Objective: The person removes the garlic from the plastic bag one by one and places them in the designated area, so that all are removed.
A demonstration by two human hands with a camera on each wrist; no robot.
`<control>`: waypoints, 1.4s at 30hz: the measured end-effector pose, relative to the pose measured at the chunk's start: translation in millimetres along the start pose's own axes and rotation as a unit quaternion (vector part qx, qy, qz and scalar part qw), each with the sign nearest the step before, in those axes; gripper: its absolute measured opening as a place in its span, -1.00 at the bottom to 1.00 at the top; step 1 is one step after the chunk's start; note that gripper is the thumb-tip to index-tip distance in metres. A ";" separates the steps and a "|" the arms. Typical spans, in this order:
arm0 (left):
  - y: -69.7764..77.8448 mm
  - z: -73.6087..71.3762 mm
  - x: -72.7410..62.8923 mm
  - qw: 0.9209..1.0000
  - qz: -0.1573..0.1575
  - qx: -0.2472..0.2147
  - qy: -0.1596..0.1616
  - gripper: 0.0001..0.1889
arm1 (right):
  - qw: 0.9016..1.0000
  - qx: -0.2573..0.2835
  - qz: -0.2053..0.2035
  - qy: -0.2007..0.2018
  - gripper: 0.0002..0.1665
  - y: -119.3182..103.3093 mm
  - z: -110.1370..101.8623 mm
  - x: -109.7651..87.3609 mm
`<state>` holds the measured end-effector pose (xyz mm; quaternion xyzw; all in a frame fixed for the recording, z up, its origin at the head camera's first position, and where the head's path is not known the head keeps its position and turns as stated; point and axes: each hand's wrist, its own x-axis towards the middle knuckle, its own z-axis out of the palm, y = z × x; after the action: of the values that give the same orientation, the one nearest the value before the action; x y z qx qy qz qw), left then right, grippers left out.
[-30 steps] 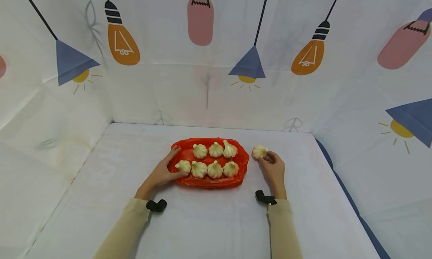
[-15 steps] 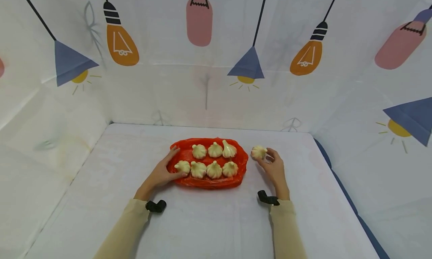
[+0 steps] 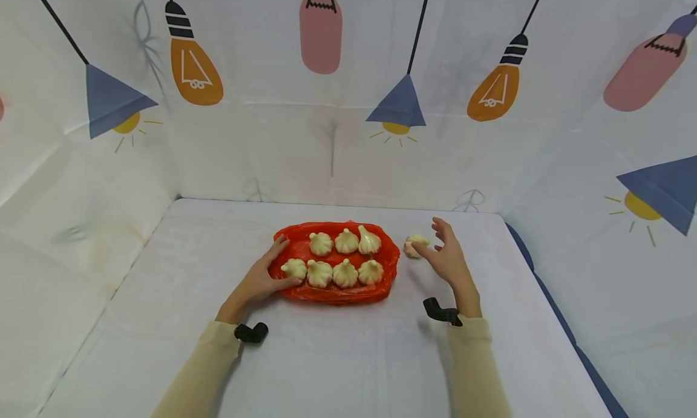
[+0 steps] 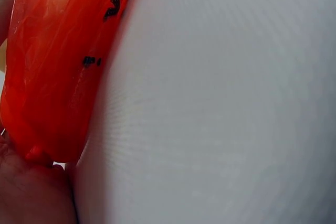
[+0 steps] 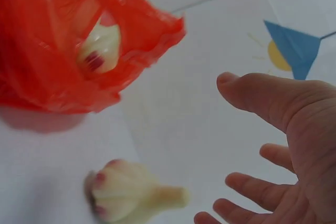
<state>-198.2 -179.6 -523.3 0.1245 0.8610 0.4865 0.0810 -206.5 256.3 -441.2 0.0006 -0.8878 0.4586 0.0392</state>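
An oval tray wrapped in red plastic (image 3: 340, 296) holds two rows of garlic bulbs, one being the bulb (image 3: 319, 273) in the front row. My left hand (image 3: 258, 280) grips the tray's left end, thumb over the front rim and fingers along the far side. In the left wrist view the red plastic (image 4: 55, 72) sits against the base of that hand. A single garlic bulb (image 3: 412, 247) lies on the table just right of the tray. Above and right of it is my right hand (image 3: 451, 261), fingers spread. The right wrist view shows this loose bulb (image 5: 126, 190) apart from the fingers.
The white-covered table (image 3: 327, 357) reaches back to a white cloth wall (image 3: 261, 146) printed with lamps and bulbs. More cloth hangs at both sides. A dark blue strip (image 3: 555, 315) runs along the table's right edge. Dark cameras sit on both wrists.
My right hand has let go of the loose garlic bulb, spread its fingers and drawn up and to the right. The bulb stays on the table; my left hand keeps its place on the tray.
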 end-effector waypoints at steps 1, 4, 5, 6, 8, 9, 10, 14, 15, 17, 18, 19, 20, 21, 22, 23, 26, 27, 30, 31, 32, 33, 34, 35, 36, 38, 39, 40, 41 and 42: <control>0.1 0.1 0.1 1.000 -0.001 0.001 -0.001 0.11 | 1.000 -0.004 -0.002 -0.006 0.05 -5.3 -1.8 0.3; 0.7 0.5 0.1 1.000 -0.002 0.000 -0.002 0.11 | 0.999 -0.024 -0.018 -0.026 0.07 -20.8 -5.3 2.6; 0.9 0.5 0.0 1.000 -0.002 0.000 -0.002 0.11 | 0.999 -0.029 -0.025 -0.034 0.07 -25.7 -5.9 3.7; 1.2 0.5 0.0 1.000 -0.002 -0.001 -0.002 0.11 | 0.998 -0.034 -0.033 -0.042 0.08 -30.2 -6.0 4.9; 1.6 0.5 -0.1 1.000 -0.003 -0.003 -0.003 0.11 | 0.996 -0.041 -0.049 -0.061 0.08 -38.8 -4.6 7.9; 1.7 0.5 0.0 1.000 -0.002 -0.004 -0.003 0.10 | 0.995 -0.044 -0.056 -0.071 0.08 -42.9 -3.2 9.4; 1.7 0.5 -0.1 1.000 -0.002 -0.003 -0.004 0.10 | 0.994 -0.047 -0.062 -0.080 0.08 -47.0 -1.1 11.0; 1.1 0.5 0.6 1.000 0.000 -0.005 -0.005 0.10 | 0.988 -0.063 -0.083 -0.116 0.06 -62.4 11.7 18.5; 0.8 0.5 0.7 1.000 0.000 -0.005 -0.005 0.10 | 0.986 -0.069 -0.088 -0.125 0.06 -66.5 15.6 20.2; 0.4 0.5 0.9 1.000 0.001 -0.004 -0.005 0.09 | 0.982 -0.077 -0.096 -0.141 0.06 -74.2 23.2 23.5; 0.5 0.6 1.0 1.000 0.002 -0.003 -0.005 0.09 | 0.980 -0.082 -0.101 -0.150 0.06 -77.9 26.7 24.8; 0.6 0.6 1.0 1.000 0.003 -0.003 -0.004 0.08 | 0.978 -0.085 -0.105 -0.159 0.06 -81.8 30.1 25.9; 1.0 0.8 1.2 1.000 0.005 -0.004 -0.003 0.08 | 0.976 -0.088 -0.109 -0.168 0.06 -85.2 33.4 27.0; 1.4 1.0 1.4 1.000 0.008 -0.004 -0.002 0.08 | 0.973 -0.093 -0.112 -0.177 0.06 -88.2 36.6 27.9; 1.9 1.2 1.6 1.000 0.011 -0.005 0.001 0.08 | 0.972 -0.093 -0.114 -0.186 0.06 -91.2 39.4 28.7; 2.3 1.4 1.9 1.000 0.016 -0.002 0.002 0.07 | 0.969 -0.095 -0.117 -0.194 0.06 -93.6 42.5 29.8; 2.9 1.7 2.9 0.999 0.035 0.005 0.007 0.07 | 0.964 -0.097 -0.121 -0.216 0.05 -99.3 51.7 33.3; 2.5 1.5 3.2 0.999 0.043 0.011 0.008 0.07 | 0.962 -0.096 -0.122 -0.223 0.04 -101.2 54.8 34.4; 1.1 0.7 4.5 0.998 0.062 0.033 0.009 0.07 | 0.956 -0.090 -0.127 -0.247 0.01 -105.8 65.2 38.2; 0.7 0.2 4.6 0.997 0.065 0.041 0.010 0.07 | 0.954 -0.085 -0.126 -0.257 0.00 -107.4 68.8 39.1; 0.2 -0.5 4.7 0.996 0.069 0.050 0.009 0.07 | 0.952 -0.081 -0.126 -0.266 -0.01 -108.4 72.7 40.1; -0.1 -1.0 4.9 0.996 0.070 0.058 0.007 0.07 | 0.950 -0.075 -0.125 -0.275 -0.02 -109.2 76.4 41.1; -0.2 -1.5 5.2 0.995 0.072 0.066 0.005 0.08 | 0.949 -0.072 -0.125 -0.281 -0.03 -109.7 80.0 41.8; 0.3 -2.2 5.3 0.995 0.071 0.072 0.001 0.09 | 0.947 -0.072 -0.127 -0.286 -0.03 -109.8 83.7 42.7; 1.1 -2.8 5.3 0.995 0.070 0.075 -0.002 0.10 | 0.946 -0.072 -0.127 -0.290 -0.04 -109.6 87.1 43.3; 2.9 -3.5 5.8 0.995 0.068 0.079 -0.009 0.11 | 0.944 -0.072 -0.129 -0.296 -0.05 -109.3 93.4 44.5; 4.1 -3.6 6.3 0.995 0.064 0.080 -0.011 0.12 | 0.943 -0.071 -0.131 -0.299 -0.05 -109.2 96.0 44.8; 5.3 -3.8 6.6 0.995 0.063 0.081 -0.013 0.12 | 0.941 -0.073 -0.133 -0.301 -0.05 -109.1 98.6 45.1; 6.5 -3.9 6.7 0.995 0.059 0.080 -0.015 0.13 | 0.940 -0.075 -0.136 -0.304 -0.06 -109.0 101.1 45.5; 7.4 -3.8 7.0 0.995 0.056 0.081 -0.017 0.14 | 0.938 -0.074 -0.138 -0.308 -0.06 -109.5 103.0 45.6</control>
<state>-204.9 -177.0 -515.2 0.1869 0.8877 0.4168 0.0573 -255.0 110.5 -408.2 0.2615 -0.8791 0.3586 -0.1738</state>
